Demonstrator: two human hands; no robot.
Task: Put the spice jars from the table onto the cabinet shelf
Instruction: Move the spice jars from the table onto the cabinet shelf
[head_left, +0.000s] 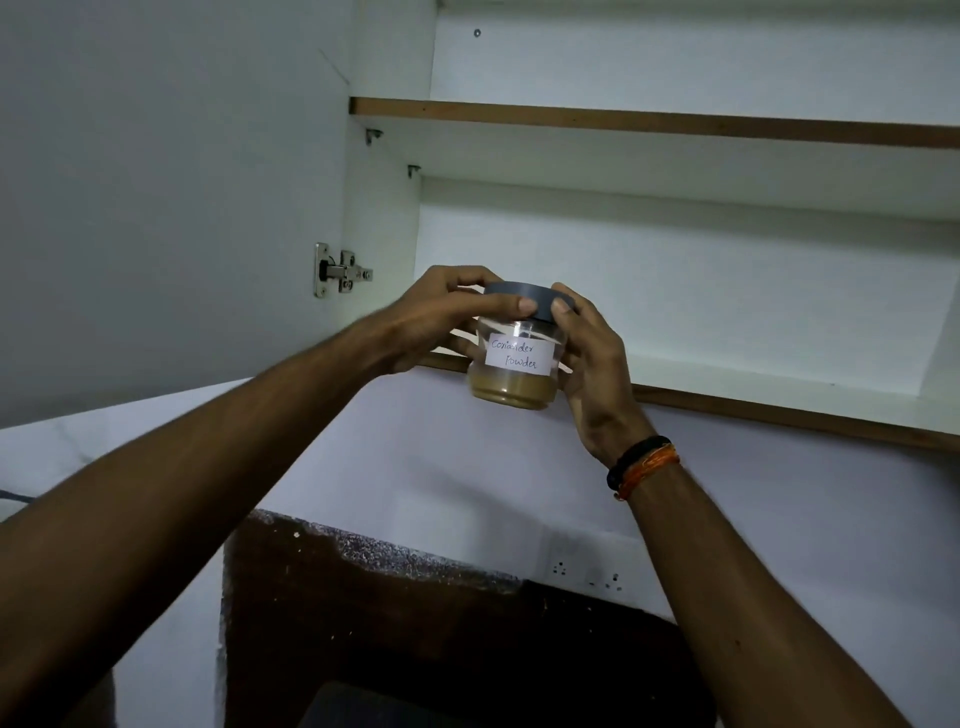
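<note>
- Glass, clear and rounded, made up the small spice jar (514, 358) with a grey screw lid (527, 301), a handwritten white paper label reading "Coriander Powder" and a low layer of tan powder at the bottom.
- It hung in the air just in front of the lower cabinet shelf (779, 358), its base level with or slightly below the brown wooden front edge, not yet resting on the white board.
- The left hand (441, 317) grasped it from the side, thumb laid across the lid rim and fingers curled behind the top.
- The right hand (592, 358) grasped the opposite side, thumb tip on the lid edge and palm cupping the glass wall.
- My guess was that the jar would feel light, being mostly empty, yet stiff, smooth and breakable, so a knock against the shelf edge seemed the main risk.
- The bulging glass body looked slippery; holding low around the belly, as the right hand did, seemed safer than trusting the lid alone.
- The upper shelf (623, 118) showed the same matte white laminate with a raw brown edge, held on small metal brackets.
- A steel door hinge (340, 270) sat on the left panel, and braided black and orange wrist bands (641, 465) circled the right wrist.
</note>
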